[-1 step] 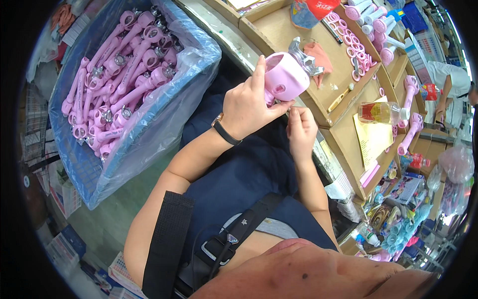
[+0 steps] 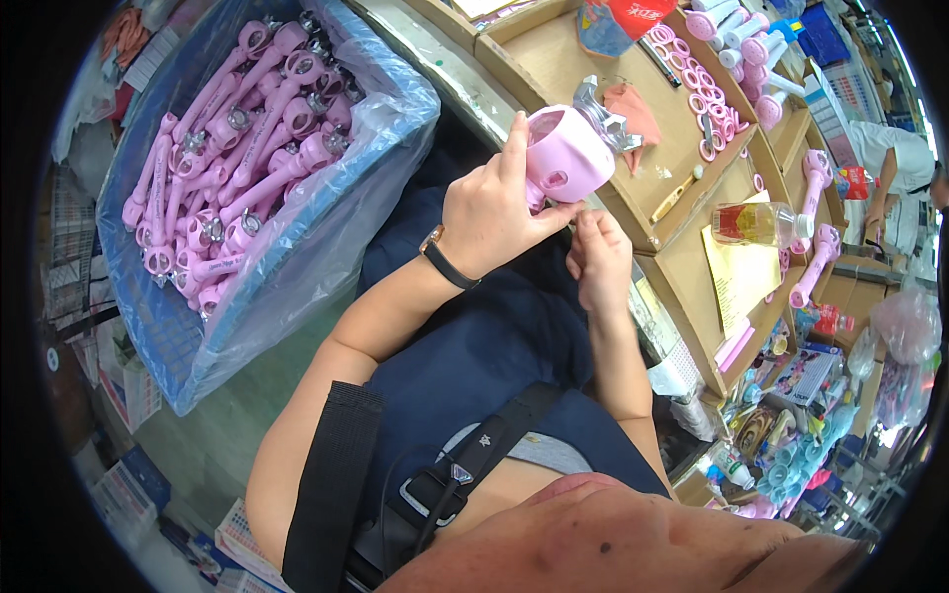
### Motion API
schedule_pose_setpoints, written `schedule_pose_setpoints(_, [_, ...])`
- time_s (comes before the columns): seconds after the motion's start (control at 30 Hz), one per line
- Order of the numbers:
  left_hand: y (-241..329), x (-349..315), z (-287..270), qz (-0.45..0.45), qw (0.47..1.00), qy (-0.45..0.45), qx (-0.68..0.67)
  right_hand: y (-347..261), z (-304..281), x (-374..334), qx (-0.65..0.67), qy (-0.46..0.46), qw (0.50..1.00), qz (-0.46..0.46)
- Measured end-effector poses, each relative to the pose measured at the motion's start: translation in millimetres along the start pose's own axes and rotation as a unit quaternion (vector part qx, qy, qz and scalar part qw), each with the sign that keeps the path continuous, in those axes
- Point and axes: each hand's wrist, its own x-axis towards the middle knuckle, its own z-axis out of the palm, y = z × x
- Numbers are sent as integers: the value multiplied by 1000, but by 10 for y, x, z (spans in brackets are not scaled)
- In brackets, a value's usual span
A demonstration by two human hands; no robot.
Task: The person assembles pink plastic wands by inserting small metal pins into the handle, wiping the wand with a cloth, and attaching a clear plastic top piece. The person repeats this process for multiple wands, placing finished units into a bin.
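In the head view, the left hand (image 2: 489, 212) is gripping a pink plastic housing (image 2: 578, 158) with a silver pronged fitting (image 2: 605, 117), between the lined blue crate (image 2: 410, 99) and the cardboard tray (image 2: 539, 54). The right hand (image 2: 601, 259) is curling just beside it; I can't tell what its fingertips are pinching. Pink handles (image 2: 262, 133) are filling the crate at left; pink rings (image 2: 701, 101) are lying far right.

Pink hollow housing (image 2: 581, 150), silver fitting (image 2: 601, 117), tilted
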Motion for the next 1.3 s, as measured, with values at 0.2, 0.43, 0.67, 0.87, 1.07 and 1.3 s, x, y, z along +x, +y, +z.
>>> schedule_pose_setpoints(0.2, [-47, 45, -8, 3, 1000, -1, -4, 75, 39, -13, -404, 22, 843, -354])
schedule_pose_setpoints(0.43, [43, 13, -61, 27, 1000, 12, 6, -28, -20, 60, -391, -15, 795, -464])
schedule_pose_setpoints(0.67, [-32, 17, -54, 33, 999, 1, 9, -120, 7, -91, 34, -97, 989, 109])
schedule_pose_setpoints(0.87, [-19, -5, -33, 40, 999, 17, 2, 186, -28, 4, -407, 27, 834, -372])
schedule_pose_setpoints(1.07, [-65, -26, -61, 56, 998, 7, 17, 112, 15, -107, -274, -5, 952, -138])
schedule_pose_setpoints(1.3, [-72, -26, -33, 56, 998, 9, 1, 159, -18, -39, -451, 24, 794, -407])
